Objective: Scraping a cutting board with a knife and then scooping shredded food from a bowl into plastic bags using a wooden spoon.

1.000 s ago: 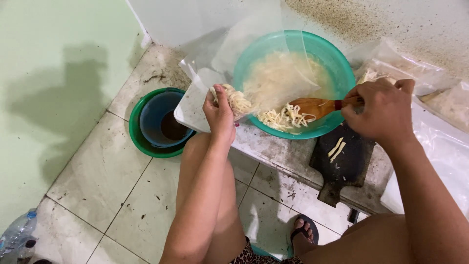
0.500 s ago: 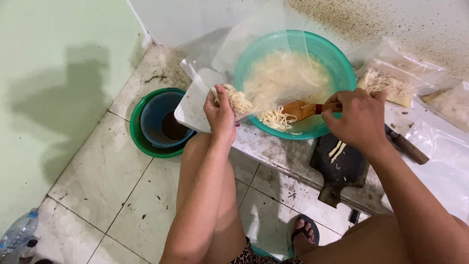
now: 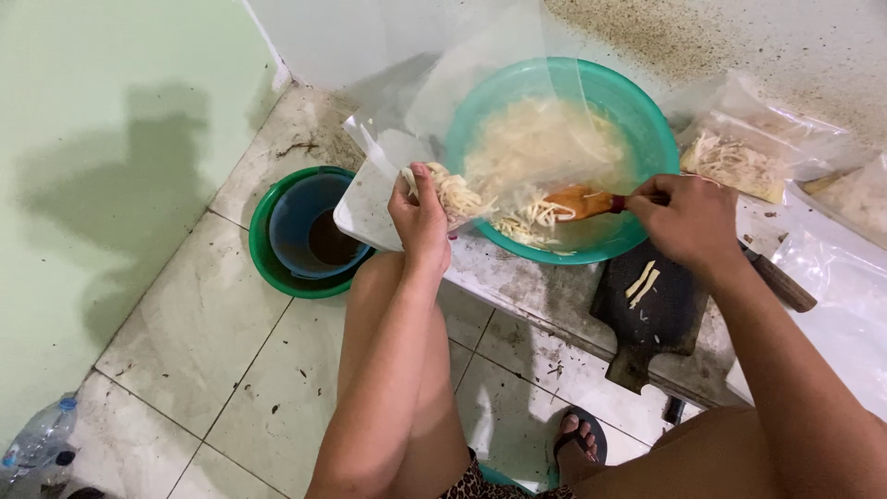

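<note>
The left hand [image 3: 420, 222] has a closed grip on the mouth of a clear plastic bag [image 3: 480, 111], pinching its edge along with a clump of pale shredded strips, and holds the bag open and tilted over the near rim of the green bowl [image 3: 647, 120]. The right hand [image 3: 688, 217] is closed around the handle of a wooden spoon [image 3: 577, 200], whose blade lies low in the bowl among the shreds, close to the bag's mouth. Compared with a second ago, the right hand has slid left and inward along the surface [image 3: 517, 277], so the spoon now sits deeper toward the bag opening and carries strips with it; the left hand has barely moved. That reads as one more scoop being pushed from bowl to bag, with plenty of shreds left in the bowl. A dark cutting board [image 3: 661, 310] with a few stray strips lies just beside the bowl, a filled bag [image 3: 739, 157] rests behind the right hand, and a green basin [image 3: 268, 263] holding a blue bowl stands on the tiled floor to the left.
</note>
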